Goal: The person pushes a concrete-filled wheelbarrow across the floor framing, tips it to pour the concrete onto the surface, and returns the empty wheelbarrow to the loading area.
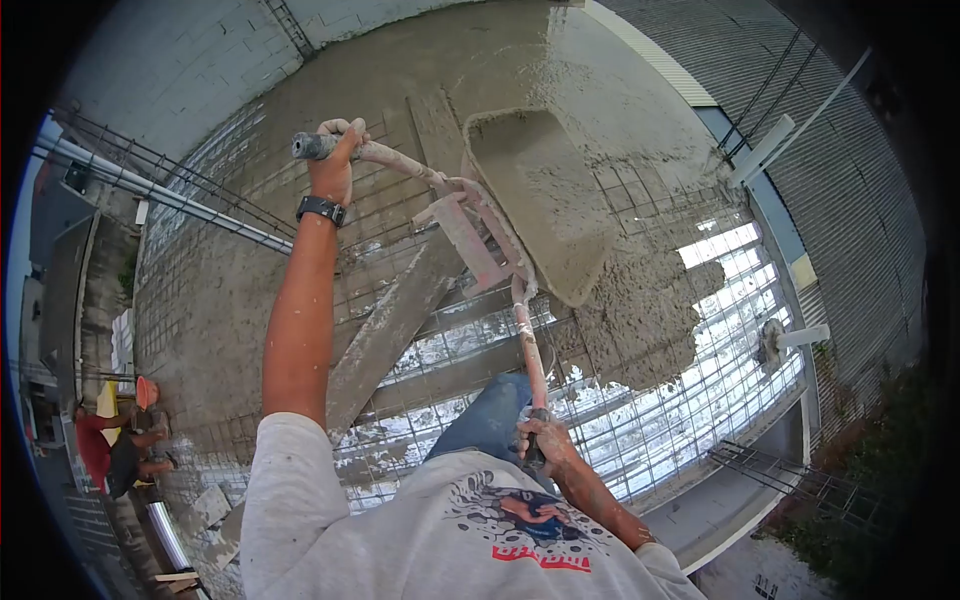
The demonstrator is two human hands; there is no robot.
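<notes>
My left hand [335,165], with a dark watch [320,209] on its wrist, is raised at the upper left and wrapped round the black grip of a wheelbarrow handle [400,163]. Low and close to my body, my right hand [548,440] is closed on the grip of the other handle [530,345]. The wheelbarrow [535,190] is tipped onto its side, left handle high, its tray smeared with wet concrete. Fresh concrete [650,335] lies heaped against the tray's lower edge, over a steel mesh [720,345]. The wheel is hidden.
Wooden planks [390,325] lie across the mesh under the wheelbarrow. Smoothed wet concrete [420,55] covers the far part. Rebar columns [180,190] stick out at the left. A person in red [95,445] crouches at the far left. The slab edge [800,400] and a corrugated roof [840,150] lie right.
</notes>
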